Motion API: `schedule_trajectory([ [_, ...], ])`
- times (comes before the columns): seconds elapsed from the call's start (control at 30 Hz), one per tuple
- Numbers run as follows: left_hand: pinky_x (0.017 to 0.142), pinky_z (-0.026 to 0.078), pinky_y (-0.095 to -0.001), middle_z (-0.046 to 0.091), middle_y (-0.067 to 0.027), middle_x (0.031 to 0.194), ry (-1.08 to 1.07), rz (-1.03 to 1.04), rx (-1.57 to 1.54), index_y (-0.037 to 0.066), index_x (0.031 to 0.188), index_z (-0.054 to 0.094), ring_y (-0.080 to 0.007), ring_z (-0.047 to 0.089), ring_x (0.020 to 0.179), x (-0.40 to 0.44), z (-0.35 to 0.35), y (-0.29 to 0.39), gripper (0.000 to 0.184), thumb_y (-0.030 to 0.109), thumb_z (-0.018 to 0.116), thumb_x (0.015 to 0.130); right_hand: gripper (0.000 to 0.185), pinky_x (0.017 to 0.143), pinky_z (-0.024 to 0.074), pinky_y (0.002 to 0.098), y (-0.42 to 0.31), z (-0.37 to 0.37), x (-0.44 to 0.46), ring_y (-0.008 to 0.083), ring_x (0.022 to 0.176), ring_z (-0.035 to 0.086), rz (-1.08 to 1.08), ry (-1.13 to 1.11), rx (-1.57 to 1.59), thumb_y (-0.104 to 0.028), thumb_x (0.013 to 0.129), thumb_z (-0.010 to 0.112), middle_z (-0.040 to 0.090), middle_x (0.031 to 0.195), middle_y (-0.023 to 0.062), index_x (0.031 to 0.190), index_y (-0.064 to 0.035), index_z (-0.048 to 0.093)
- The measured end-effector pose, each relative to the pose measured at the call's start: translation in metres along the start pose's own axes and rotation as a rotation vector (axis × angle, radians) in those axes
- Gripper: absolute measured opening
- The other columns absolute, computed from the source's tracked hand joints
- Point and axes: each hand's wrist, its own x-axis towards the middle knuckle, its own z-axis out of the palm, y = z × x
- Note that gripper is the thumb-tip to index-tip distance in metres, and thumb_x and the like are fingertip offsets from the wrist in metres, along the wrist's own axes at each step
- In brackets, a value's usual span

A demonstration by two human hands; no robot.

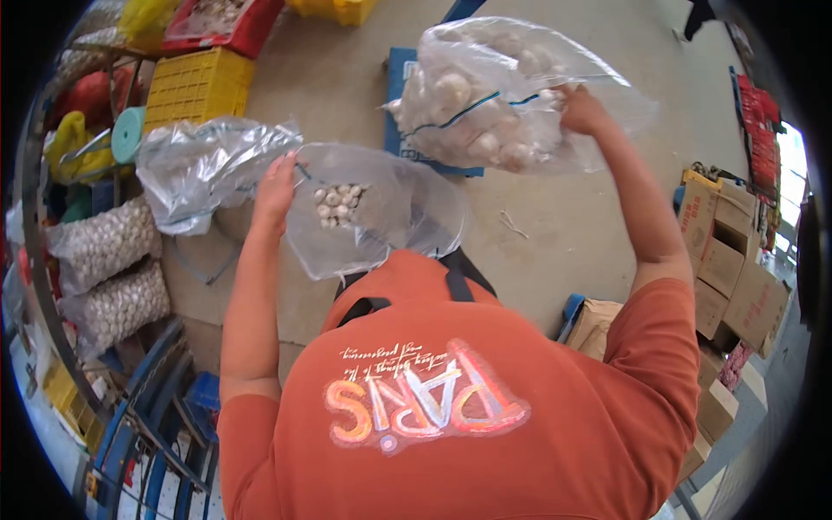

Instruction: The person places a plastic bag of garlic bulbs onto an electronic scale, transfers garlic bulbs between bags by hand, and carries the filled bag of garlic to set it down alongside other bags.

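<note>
My left hand (277,186) holds the rim of an open clear plastic bag (390,186), its fingers pressed together at the edge. Several small white garlic bulbs (338,205) lie at the bottom of this bag. On its left side, a crumpled clear bag (208,169) touches my left hand. My right hand (582,111) grips the side of a large clear bag of garlic (472,108) with a dark green band across it. That bag rests over a blue platform (400,87) and hides most of it. Plastic partly covers the right fingertips.
A yellow crate (199,87) and a red crate (221,26) stand at the upper left. Filled garlic sacks (113,230) are stacked on the left beside a blue metal frame (152,416). Cardboard boxes (728,260) are piled on the right. Someone's dark-clothed leg (696,19) shows at the top right.
</note>
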Motion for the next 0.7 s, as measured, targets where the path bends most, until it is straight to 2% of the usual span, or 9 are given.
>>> schedule_trajectory([
  [0.07, 0.049, 0.024, -0.0223, 0.034, 0.0084, 0.062, 0.015, -0.007, -0.042, 0.012, 0.088, 0.063, -0.0040, 0.029, 0.055, -0.002, 0.001, 0.005, 0.032, 0.038, 0.045, 0.093, 0.060, 0.094, 0.0399, 0.0491, -0.009, 0.030, -0.003, 0.0411, 0.120, 0.042, 0.042, 0.153, -0.072, -0.026, 0.079, 0.054, 0.041, 0.132, 0.0253, 0.136, -0.0141, 0.035],
  [0.13, 0.046, 0.022, -0.0213, 0.032, 0.0090, 0.061, 0.019, -0.031, -0.087, 0.012, 0.089, 0.063, -0.0025, 0.028, 0.053, 0.000, 0.002, 0.008, 0.031, 0.037, 0.046, 0.093, 0.055, 0.096, 0.0368, 0.0496, -0.026, 0.025, -0.015, 0.0386, 0.125, 0.036, 0.112, 0.261, -0.026, -0.038, 0.082, 0.055, 0.041, 0.133, 0.0206, 0.129, -0.0124, 0.044],
  [0.27, 0.044, 0.019, -0.0201, 0.032, 0.0099, 0.060, 0.006, -0.054, -0.128, 0.011, 0.090, 0.063, -0.0012, 0.027, 0.050, 0.010, 0.002, 0.008, 0.029, 0.035, 0.047, 0.093, 0.057, 0.089, 0.0443, 0.0478, -0.031, 0.019, -0.016, 0.0365, 0.118, 0.042, 0.170, 0.325, 0.240, -0.047, 0.079, 0.060, 0.047, 0.126, 0.0170, 0.122, -0.0108, 0.052],
  [0.4, 0.043, 0.017, -0.0202, 0.031, 0.0101, 0.060, -0.009, -0.057, -0.157, 0.011, 0.089, 0.062, -0.0009, 0.027, 0.049, 0.009, 0.005, 0.009, 0.028, 0.035, 0.047, 0.094, 0.055, 0.083, 0.0471, 0.0418, -0.010, 0.002, -0.019, 0.0326, 0.097, 0.058, 0.070, 0.392, 0.429, -0.044, 0.076, 0.064, 0.059, 0.103, 0.0190, 0.111, -0.0030, 0.058],
  [0.47, 0.042, 0.017, -0.0203, 0.031, 0.0098, 0.059, 0.004, -0.065, -0.147, 0.012, 0.088, 0.062, -0.0010, 0.026, 0.048, 0.008, 0.005, 0.011, 0.028, 0.035, 0.046, 0.094, 0.054, 0.077, 0.0479, 0.0378, -0.007, -0.030, -0.042, 0.0325, 0.082, 0.061, 0.257, 0.413, 0.625, -0.043, 0.074, 0.067, 0.062, 0.093, 0.0196, 0.107, -0.0011, 0.059],
  [0.57, 0.037, 0.016, -0.0203, 0.029, 0.0097, 0.054, -0.016, -0.055, -0.131, 0.012, 0.089, 0.060, -0.0015, 0.023, 0.041, 0.006, 0.003, 0.010, 0.029, 0.035, 0.044, 0.095, 0.042, 0.068, 0.0483, 0.0283, -0.012, -0.058, -0.090, 0.0177, 0.078, 0.062, -0.020, 0.759, 1.384, -0.030, 0.081, 0.066, 0.064, 0.095, 0.0084, 0.110, -0.0016, 0.057],
  [0.6, 0.039, 0.016, -0.0202, 0.030, 0.0094, 0.056, -0.029, -0.059, -0.131, 0.011, 0.089, 0.061, -0.0014, 0.024, 0.044, 0.006, 0.003, 0.012, 0.029, 0.035, 0.045, 0.094, 0.035, 0.069, 0.0502, 0.0278, -0.016, -0.065, -0.112, 0.0133, 0.081, 0.062, -0.084, 0.743, 1.563, -0.024, 0.083, 0.064, 0.064, 0.097, 0.0054, 0.110, -0.0024, 0.056],
  [0.67, 0.042, 0.016, -0.0202, 0.030, 0.0091, 0.059, -0.046, -0.058, -0.130, 0.011, 0.088, 0.062, -0.0014, 0.025, 0.047, 0.006, 0.006, 0.014, 0.029, 0.036, 0.047, 0.094, 0.034, 0.072, 0.0522, 0.0294, -0.047, -0.060, -0.150, 0.0144, 0.083, 0.063, -0.311, 0.568, 1.913, -0.021, 0.082, 0.065, 0.063, 0.100, 0.0074, 0.110, -0.0033, 0.056],
  [0.7, 0.042, 0.016, -0.0202, 0.030, 0.0091, 0.059, -0.041, -0.061, -0.113, 0.011, 0.088, 0.061, -0.0013, 0.025, 0.047, 0.006, 0.008, 0.013, 0.029, 0.036, 0.047, 0.094, 0.035, 0.072, 0.0535, 0.0307, -0.062, -0.043, -0.158, 0.0146, 0.084, 0.063, -0.371, 0.336, 1.947, -0.017, 0.081, 0.064, 0.062, 0.102, 0.0085, 0.112, -0.0028, 0.055],
])
